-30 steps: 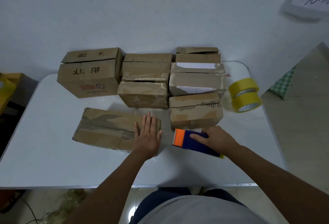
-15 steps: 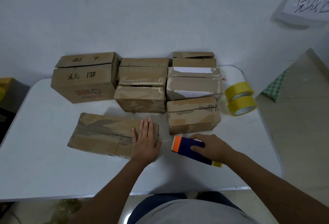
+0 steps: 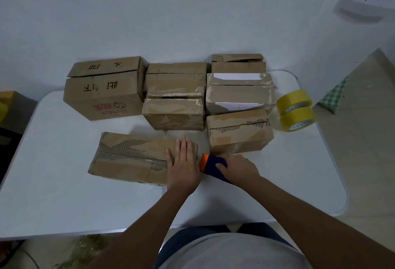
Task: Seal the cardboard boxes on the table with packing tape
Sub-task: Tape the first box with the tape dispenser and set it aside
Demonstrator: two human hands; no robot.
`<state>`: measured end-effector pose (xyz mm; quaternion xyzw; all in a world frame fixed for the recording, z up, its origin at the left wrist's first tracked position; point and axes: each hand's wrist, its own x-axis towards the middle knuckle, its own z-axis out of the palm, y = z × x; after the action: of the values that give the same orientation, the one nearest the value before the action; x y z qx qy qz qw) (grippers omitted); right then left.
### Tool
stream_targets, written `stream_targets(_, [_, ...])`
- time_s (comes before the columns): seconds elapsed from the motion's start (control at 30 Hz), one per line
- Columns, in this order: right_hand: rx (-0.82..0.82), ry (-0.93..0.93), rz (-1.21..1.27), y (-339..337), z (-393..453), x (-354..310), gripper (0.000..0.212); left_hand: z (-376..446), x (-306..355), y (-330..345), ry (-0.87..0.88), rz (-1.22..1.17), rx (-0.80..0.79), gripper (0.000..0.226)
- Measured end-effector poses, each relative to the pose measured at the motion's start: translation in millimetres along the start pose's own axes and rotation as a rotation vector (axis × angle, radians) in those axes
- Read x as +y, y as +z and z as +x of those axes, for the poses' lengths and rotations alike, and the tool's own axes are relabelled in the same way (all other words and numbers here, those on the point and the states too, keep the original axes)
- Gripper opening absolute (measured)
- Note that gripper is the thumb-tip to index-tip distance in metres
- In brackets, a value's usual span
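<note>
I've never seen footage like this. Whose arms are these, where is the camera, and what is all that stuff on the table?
There is no machine here: these are a person's two bare arms, filmed by one wide-angle camera worn on the head, looking forward and down. That is why the arms come in from the bottom edge.

The left hand lies flat, fingers straight, on the right end of the nearest cardboard box. The right hand has its grip around a dark blue tape dispenser with an orange tip, right beside that box.

On the white table more worn cardboard boxes stand in rows behind, some with flaps not fully closed. Two yellow tape rolls sit stacked at the right.
</note>
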<state>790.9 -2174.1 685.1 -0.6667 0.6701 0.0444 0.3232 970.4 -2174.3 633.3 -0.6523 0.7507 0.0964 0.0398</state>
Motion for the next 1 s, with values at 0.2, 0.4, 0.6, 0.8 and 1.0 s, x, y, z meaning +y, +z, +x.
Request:
stream_targets(0.2, [0.020,0.021,-0.097,-1,-2,4,0.041,0,-1,2,0.005,-0.022,0.005,0.069])
stream_targets(0.4, [-0.018,0.048,-0.197,-13,8,-10,0.041,0,0,-3,0.004,-0.045,-0.034,0.069])
stream_targets(0.6, [-0.046,0.107,-0.288,-22,11,-24,0.031,-6,0,-14,0.024,-0.039,-0.087,0.075])
stream_targets(0.8, [0.081,0.273,-0.248,-23,-7,46,0.038,-28,-23,-5,0.158,-0.018,-0.055,0.074])
stream_targets(1.0, [0.300,0.069,-0.160,21,-10,50,0.049,-23,-22,-10,0.220,0.033,-0.100,0.087])
